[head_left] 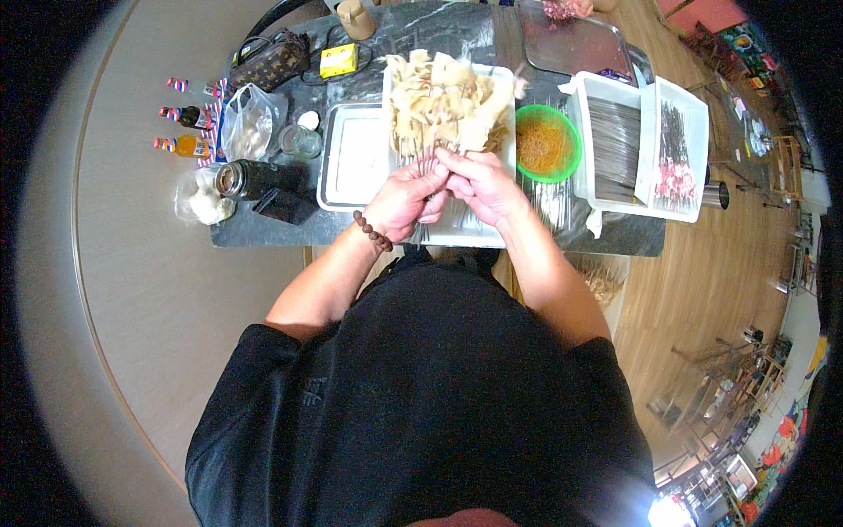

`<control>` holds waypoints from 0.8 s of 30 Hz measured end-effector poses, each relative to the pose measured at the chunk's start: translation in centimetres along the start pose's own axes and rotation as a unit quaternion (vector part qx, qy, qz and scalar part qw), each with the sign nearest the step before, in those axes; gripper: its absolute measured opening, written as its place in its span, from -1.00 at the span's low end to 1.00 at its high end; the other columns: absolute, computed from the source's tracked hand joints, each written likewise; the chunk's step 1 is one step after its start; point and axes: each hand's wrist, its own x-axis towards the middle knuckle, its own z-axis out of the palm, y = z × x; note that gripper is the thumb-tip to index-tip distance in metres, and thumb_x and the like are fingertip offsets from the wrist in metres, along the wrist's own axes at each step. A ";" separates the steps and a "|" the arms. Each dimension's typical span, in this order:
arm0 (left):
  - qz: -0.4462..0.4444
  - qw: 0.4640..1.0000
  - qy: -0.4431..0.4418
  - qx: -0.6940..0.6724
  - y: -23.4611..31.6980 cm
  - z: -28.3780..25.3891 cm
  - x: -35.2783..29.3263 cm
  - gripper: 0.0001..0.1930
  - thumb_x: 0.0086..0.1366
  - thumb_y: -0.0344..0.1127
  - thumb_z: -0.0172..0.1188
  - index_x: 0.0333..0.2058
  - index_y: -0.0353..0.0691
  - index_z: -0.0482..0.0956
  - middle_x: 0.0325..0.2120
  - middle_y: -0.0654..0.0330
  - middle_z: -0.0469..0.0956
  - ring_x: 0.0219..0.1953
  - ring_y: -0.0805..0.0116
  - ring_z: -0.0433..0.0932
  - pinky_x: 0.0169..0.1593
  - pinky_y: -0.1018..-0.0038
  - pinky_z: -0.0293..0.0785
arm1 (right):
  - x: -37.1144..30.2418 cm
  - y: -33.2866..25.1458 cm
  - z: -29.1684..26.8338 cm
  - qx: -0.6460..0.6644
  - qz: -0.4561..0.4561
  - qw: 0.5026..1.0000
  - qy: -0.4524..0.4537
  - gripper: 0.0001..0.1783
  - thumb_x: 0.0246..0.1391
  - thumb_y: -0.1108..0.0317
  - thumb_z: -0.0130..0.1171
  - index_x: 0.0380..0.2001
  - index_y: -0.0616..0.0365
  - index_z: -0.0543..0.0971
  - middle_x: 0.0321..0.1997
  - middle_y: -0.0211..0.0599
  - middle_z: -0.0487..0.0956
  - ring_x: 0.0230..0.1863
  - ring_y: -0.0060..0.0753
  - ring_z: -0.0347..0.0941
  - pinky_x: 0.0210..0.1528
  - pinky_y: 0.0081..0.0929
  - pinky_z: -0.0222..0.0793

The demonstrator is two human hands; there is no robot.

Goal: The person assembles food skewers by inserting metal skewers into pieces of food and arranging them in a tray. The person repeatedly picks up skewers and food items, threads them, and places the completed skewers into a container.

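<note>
My left hand (402,204), with a brown bead bracelet at the wrist, is closed round a bunch of thin metal skewers (428,161). Pale yellow folded sheets, like tofu skin (448,97), are threaded on skewers and heaped just beyond my hands. Against the left fingers, my right hand (481,184) pinches at the same bunch; its fingertips partly hide what they grip. Beneath both hands is a white tray (470,235), its far part covered by the pale sheets.
At left lies a bare metal tray (351,162). A green bowl (549,171) of orange-brown strands and a white tub (606,198) of skewers stand right, beside a second tub (689,123) with pink pieces. A dark jar (250,180), glass jar (300,142) and bag (255,123) crowd the left end.
</note>
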 end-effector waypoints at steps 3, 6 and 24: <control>0.059 0.995 0.083 0.020 0.5 0.9 0.3 -0.80 0.50 -0.28 0.10 -0.12 -0.30 0.60 -0.34 0.19 0.63 -0.58 0.52 0.40 -0.47 0.56 0.37 | -1.3 0.9 1.9 0.053 -0.083 0.995 0.029 -0.73 0.34 0.14 0.16 -0.20 0.14 0.60 -0.33 -0.40 0.58 -0.52 -0.54 0.43 -0.44 -0.54 0.35; 0.104 0.990 0.082 0.036 2.2 1.2 1.9 -0.71 0.46 -0.38 0.12 0.09 -0.36 0.50 -0.16 0.06 0.67 -0.49 0.42 0.54 -0.34 0.48 0.54 | -1.3 1.7 2.0 0.161 -0.079 0.982 0.054 -0.43 0.38 -0.20 -0.12 -0.12 0.09 0.57 -0.31 -0.40 0.59 -0.33 -0.41 0.50 -0.20 -0.43 0.41; 0.192 0.976 0.058 0.088 1.5 6.2 2.9 -0.76 0.46 -0.42 0.10 0.02 -0.41 0.54 -0.19 0.06 0.69 -0.41 0.44 0.56 -0.28 0.54 0.53 | -2.1 -1.6 4.3 0.204 -0.216 0.945 0.135 -0.59 0.46 0.09 -0.12 -0.26 0.17 0.57 -0.32 -0.32 0.64 -0.66 -0.64 0.28 -0.62 -0.72 0.24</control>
